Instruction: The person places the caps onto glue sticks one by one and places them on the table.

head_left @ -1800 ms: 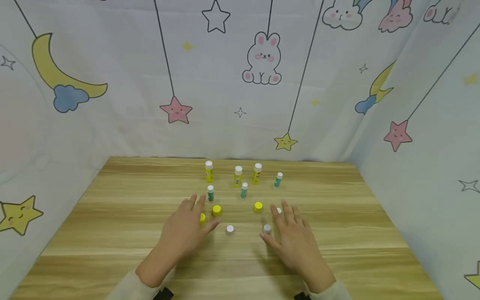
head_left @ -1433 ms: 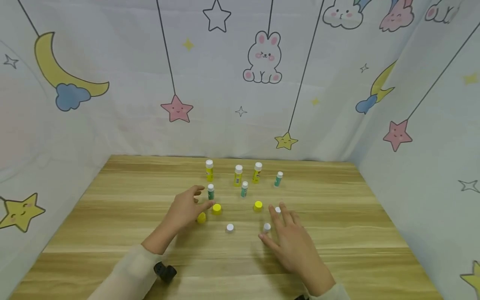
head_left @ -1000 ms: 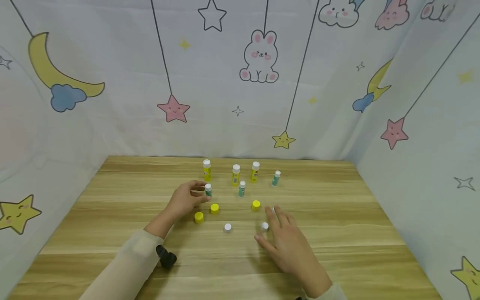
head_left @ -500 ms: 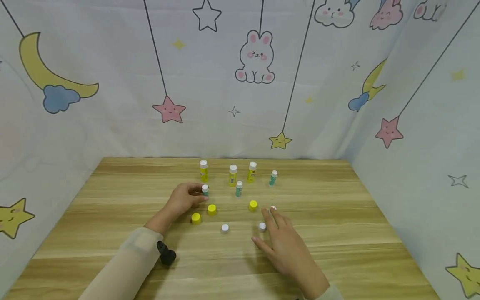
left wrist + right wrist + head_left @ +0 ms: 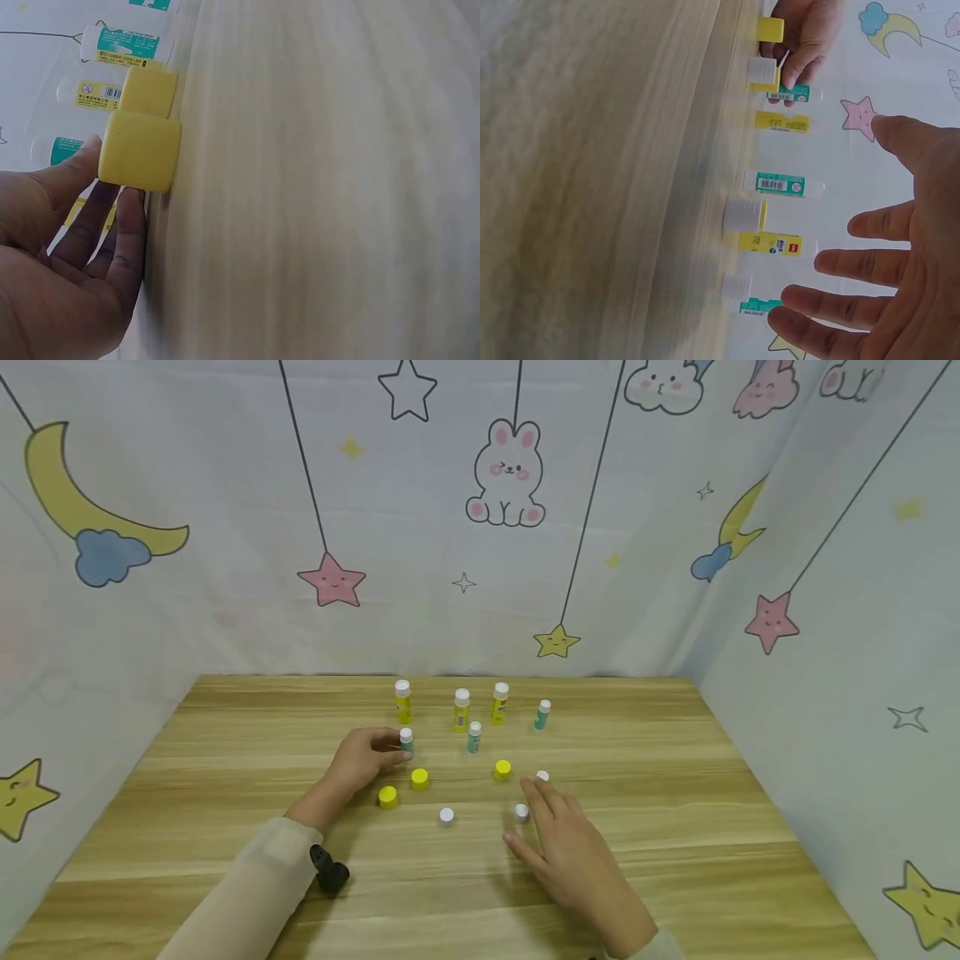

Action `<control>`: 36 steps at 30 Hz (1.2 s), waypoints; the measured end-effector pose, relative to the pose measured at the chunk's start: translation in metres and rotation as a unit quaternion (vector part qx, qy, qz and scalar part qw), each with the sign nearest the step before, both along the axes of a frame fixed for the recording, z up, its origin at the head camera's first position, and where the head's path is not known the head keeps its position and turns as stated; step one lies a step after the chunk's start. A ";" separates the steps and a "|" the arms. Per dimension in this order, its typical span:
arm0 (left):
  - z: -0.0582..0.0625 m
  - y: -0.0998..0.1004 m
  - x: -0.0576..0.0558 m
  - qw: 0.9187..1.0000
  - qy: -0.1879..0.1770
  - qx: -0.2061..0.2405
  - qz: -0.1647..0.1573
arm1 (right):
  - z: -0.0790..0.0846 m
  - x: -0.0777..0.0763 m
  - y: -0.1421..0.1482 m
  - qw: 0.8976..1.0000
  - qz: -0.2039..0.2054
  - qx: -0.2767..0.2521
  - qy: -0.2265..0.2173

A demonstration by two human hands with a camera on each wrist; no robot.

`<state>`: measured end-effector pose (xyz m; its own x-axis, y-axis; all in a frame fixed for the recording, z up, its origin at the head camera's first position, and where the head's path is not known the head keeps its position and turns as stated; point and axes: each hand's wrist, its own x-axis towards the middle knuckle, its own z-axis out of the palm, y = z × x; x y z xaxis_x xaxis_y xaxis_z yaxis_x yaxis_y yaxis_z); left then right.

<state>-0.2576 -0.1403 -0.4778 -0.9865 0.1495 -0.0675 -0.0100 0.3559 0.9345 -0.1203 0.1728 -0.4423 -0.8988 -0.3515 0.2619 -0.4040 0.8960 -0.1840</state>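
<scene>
My left hand (image 5: 356,766) has its thumb and fingers around a small green glue stick (image 5: 407,742) with a white top, which stands upright at the left. In the right wrist view that hand pinches the green stick's body (image 5: 795,93). Two yellow caps, one nearer (image 5: 387,797) and one farther (image 5: 420,779), sit just in front of it; the nearer cap (image 5: 140,152) partly covers the fingers in the left wrist view. My right hand (image 5: 573,852) is held with fingers spread and holds nothing. Its fingertips are beside two white caps, one nearer (image 5: 521,812) and one partly hidden (image 5: 543,776).
Three yellow glue sticks stand at the back: left (image 5: 403,703), middle (image 5: 462,712) and right (image 5: 500,705). Two more green sticks stand centre (image 5: 474,739) and right (image 5: 542,717). A yellow cap (image 5: 502,770) and a white cap (image 5: 447,817) sit between the hands. A printed cloth encloses the wooden table (image 5: 675,810).
The left hand has moved forward from over the yellow caps to the left green glue stick and closed its fingers around it. The right hand has stayed nearly still. The head view has shifted slightly.
</scene>
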 end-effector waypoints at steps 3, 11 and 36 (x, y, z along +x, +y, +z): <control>0.001 -0.001 0.001 1.000 0.004 -0.003 -0.004 | 0.000 -0.002 0.001 1.000 0.009 -0.002 0.016; 0.002 -0.006 0.003 1.000 0.021 -0.007 0.005 | 0.000 -0.016 0.005 0.998 0.064 0.006 0.021; 0.036 0.006 0.068 0.995 0.092 0.035 0.028 | -0.008 -0.055 0.002 0.988 0.135 0.024 -0.077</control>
